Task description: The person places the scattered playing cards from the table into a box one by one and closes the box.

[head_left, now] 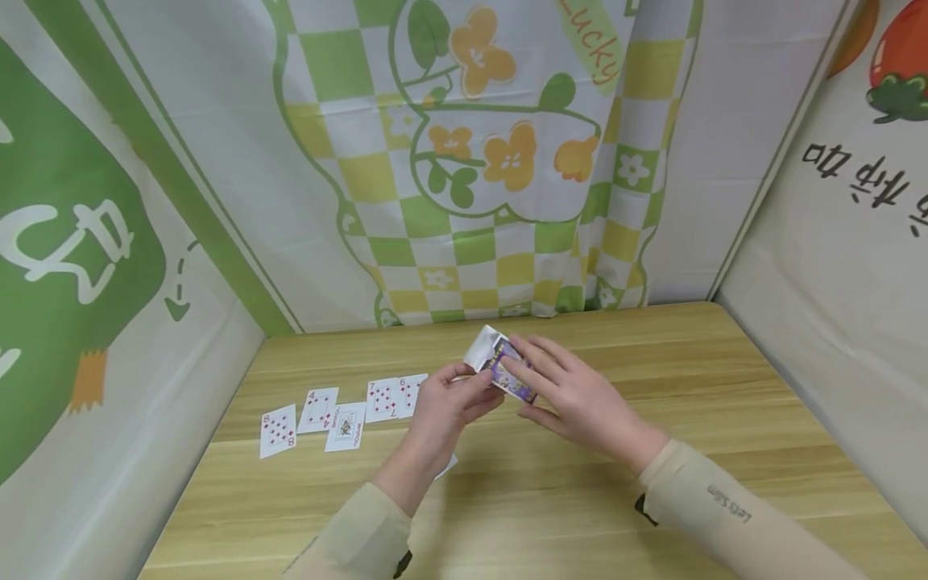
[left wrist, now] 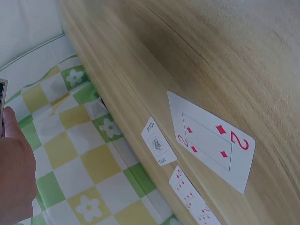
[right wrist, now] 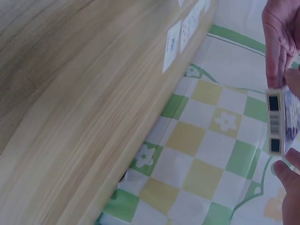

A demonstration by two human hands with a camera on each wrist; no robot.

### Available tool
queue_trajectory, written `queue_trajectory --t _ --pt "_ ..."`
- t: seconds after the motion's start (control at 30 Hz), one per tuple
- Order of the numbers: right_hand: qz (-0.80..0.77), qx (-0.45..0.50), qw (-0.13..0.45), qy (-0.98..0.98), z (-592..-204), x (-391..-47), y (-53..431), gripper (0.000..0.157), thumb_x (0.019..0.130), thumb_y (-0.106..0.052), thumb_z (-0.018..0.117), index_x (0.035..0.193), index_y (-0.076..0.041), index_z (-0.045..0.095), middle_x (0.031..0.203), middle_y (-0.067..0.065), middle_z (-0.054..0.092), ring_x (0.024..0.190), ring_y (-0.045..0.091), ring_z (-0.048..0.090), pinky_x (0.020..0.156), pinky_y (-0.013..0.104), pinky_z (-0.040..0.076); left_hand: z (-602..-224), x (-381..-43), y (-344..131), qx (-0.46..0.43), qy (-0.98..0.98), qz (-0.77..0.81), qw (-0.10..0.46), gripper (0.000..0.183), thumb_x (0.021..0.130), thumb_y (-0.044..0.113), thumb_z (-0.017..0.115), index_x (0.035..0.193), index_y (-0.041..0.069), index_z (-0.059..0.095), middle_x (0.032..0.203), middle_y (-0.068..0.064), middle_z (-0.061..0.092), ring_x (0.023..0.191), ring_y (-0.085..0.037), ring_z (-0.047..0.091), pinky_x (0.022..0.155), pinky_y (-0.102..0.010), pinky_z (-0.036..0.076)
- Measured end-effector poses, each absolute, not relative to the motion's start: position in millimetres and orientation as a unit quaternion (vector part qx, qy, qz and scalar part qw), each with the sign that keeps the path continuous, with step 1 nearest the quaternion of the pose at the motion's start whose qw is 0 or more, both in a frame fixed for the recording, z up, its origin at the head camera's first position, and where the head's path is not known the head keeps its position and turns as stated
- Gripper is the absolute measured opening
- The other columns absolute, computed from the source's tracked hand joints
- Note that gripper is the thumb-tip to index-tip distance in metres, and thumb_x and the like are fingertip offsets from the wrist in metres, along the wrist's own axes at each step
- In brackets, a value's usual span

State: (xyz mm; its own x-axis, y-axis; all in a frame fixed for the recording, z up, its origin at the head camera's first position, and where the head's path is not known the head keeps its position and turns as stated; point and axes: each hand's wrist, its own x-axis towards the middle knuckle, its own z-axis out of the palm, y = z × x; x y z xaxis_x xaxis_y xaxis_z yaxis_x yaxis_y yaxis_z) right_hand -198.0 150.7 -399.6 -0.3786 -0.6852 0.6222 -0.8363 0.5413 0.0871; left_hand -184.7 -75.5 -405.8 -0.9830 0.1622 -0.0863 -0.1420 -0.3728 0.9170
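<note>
Above the table, both hands hold a small purple printed playing-card box [head_left: 513,377], tilted, with its white flap [head_left: 482,348] raised at the upper left. My left hand [head_left: 444,407] pinches the box's lower left side. On the other side, my right hand [head_left: 573,388] grips it, fingers across the printed face and thumb at the lower edge. The right wrist view shows a narrow end of the box [right wrist: 275,123] between the hands. Whether cards are inside is hidden. Beneath the left wrist lies a two of diamonds [left wrist: 212,140], mostly covered in the head view.
Left on the wooden table [head_left: 616,499] lie face-up cards: an eight [head_left: 279,432], a four [head_left: 318,409], a joker [head_left: 345,427], a seven [head_left: 381,400] and a six [head_left: 410,391]. A checkered curtain [head_left: 478,266] hangs behind the table's back edge.
</note>
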Motion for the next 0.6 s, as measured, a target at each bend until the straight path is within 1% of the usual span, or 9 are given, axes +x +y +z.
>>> queue_trajectory --t 0.13,0.2,0.27,0.33,0.37,0.43,0.5,0.53,0.6 --pt "0.1 0.456 0.337 -0.817 -401.9 -196.4 149.2 0.08 0.084 -0.026 0.085 0.152 -0.009 0.048 0.157 0.016 0.045 0.138 0.038 0.05 0.111 0.048 0.049 -407.6 -184.8 -73.1 0.008 0.533 0.841 0.095 0.028 0.093 0.009 0.073 0.111 -0.003 0.056 0.104 -0.019 0.074 0.097 -0.028 0.075 0.095 -0.045 0.06" --pt "0.095 0.455 0.349 -0.814 -402.6 -195.9 148.9 0.07 0.091 -0.027 0.079 0.151 -0.009 0.049 0.157 0.015 0.046 0.137 0.037 0.052 0.11 0.047 0.05 -407.9 -184.6 -71.7 0.01 0.527 0.845 0.096 0.027 0.093 0.008 0.073 0.111 -0.003 0.056 0.105 -0.019 0.074 0.098 -0.028 0.075 0.095 -0.044 0.06" --pt "0.091 0.455 0.359 -0.81 -403.1 -195.7 148.7 0.057 0.099 -0.027 0.069 0.15 -0.008 0.051 0.156 0.016 0.047 0.135 0.037 0.053 0.109 0.047 0.051 -408.0 -184.2 -70.1 0.013 0.521 0.848 0.097 0.027 0.093 0.006 0.072 0.112 -0.004 0.056 0.106 -0.019 0.074 0.098 -0.028 0.075 0.095 -0.045 0.06" --pt "0.089 0.456 0.365 -0.807 -403.3 -195.5 148.9 0.05 0.103 -0.027 0.062 0.148 -0.007 0.053 0.155 0.016 0.048 0.134 0.036 0.054 0.107 0.047 0.052 -407.5 -183.4 -68.8 0.016 0.517 0.85 0.098 0.027 0.093 0.005 0.071 0.112 -0.004 0.056 0.106 -0.02 0.074 0.098 -0.028 0.075 0.095 -0.045 0.059" --pt "0.088 0.456 0.368 -0.806 -403.4 -195.4 148.9 0.048 0.103 -0.025 0.062 0.147 -0.007 0.054 0.155 0.016 0.048 0.134 0.036 0.055 0.106 0.047 0.053 -407.6 -183.2 -68.2 0.017 0.515 0.852 0.098 0.027 0.093 0.004 0.071 0.113 -0.004 0.056 0.107 -0.02 0.074 0.098 -0.027 0.075 0.096 -0.045 0.059" --pt "0.084 0.456 0.371 -0.805 -403.3 -195.2 148.8 0.051 0.098 -0.02 0.071 0.145 -0.006 0.056 0.154 0.017 0.049 0.133 0.036 0.056 0.105 0.047 0.053 -407.9 -183.0 -67.4 0.019 0.514 0.852 0.099 0.027 0.092 0.003 0.071 0.113 -0.005 0.056 0.107 -0.02 0.074 0.098 -0.028 0.075 0.095 -0.045 0.06" --pt "0.078 0.455 0.371 -0.805 -403.1 -195.2 148.9 0.061 0.088 -0.015 0.08 0.144 -0.006 0.057 0.153 0.017 0.05 0.132 0.036 0.056 0.105 0.046 0.054 -408.2 -182.7 -66.9 0.019 0.517 0.85 0.101 0.028 0.092 0.003 0.071 0.114 -0.005 0.056 0.108 -0.02 0.074 0.098 -0.028 0.075 0.095 -0.045 0.06" --pt "0.075 0.455 0.371 -0.806 -402.9 -195.1 148.9 0.064 0.085 -0.013 0.083 0.143 -0.006 0.058 0.153 0.017 0.051 0.132 0.036 0.057 0.105 0.046 0.054 -408.5 -182.6 -67.0 0.021 0.521 0.847 0.103 0.029 0.092 0.004 0.071 0.116 -0.005 0.056 0.109 -0.021 0.074 0.099 -0.028 0.075 0.095 -0.045 0.06" --pt "0.069 0.456 0.372 -0.806 -402.7 -195.1 149.1 0.066 0.082 -0.012 0.086 0.142 -0.005 0.059 0.152 0.017 0.051 0.131 0.036 0.057 0.106 0.045 0.053 -408.7 -182.0 -67.2 0.023 0.526 0.843 0.108 0.033 0.093 0.005 0.072 0.12 -0.006 0.056 0.112 -0.021 0.073 0.1 -0.028 0.074 0.096 -0.044 0.059"
